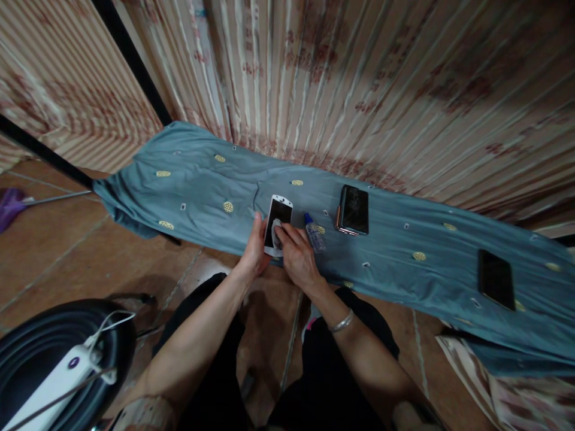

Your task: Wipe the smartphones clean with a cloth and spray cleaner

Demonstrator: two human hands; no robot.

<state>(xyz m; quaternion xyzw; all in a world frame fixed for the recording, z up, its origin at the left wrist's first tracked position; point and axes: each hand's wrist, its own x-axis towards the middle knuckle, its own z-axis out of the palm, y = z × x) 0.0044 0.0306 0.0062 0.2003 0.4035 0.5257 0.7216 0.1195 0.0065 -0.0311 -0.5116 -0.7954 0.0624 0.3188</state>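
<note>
1. Nearest the lens: a white power strip point(54, 374) lying across a dark round tub point(27, 353), lower left, well clear of both hands. The person's dark-clad knees sit just below the forearms.
2. Left hand point(254, 245): grip closed along the left edge of a white phone point(278, 224), thumb side against its frame. Reads as bracing, so the phone does not slide on the cloth.
3. Right hand point(296, 254): fingertips pinched on a small white wipe point(277, 230), pressed flat to the dark screen. A metal bangle point(341, 323) rings that wrist.
4. The white phone lies face up on the blue-grey cloth point(197, 179) covering the counter, near its front edge, directly under both grips.
5. Just right of the right grip: a small clear bottle with a blue cap point(313, 232), lying tilted, within easy reach.
6. Further right: a dark phone with copper edge point(353, 209), face up, apart from the bottle.
7. Far right: a black phone point(496, 279), well apart.
8. Behind all: a striped curtain point(359, 78).
</note>
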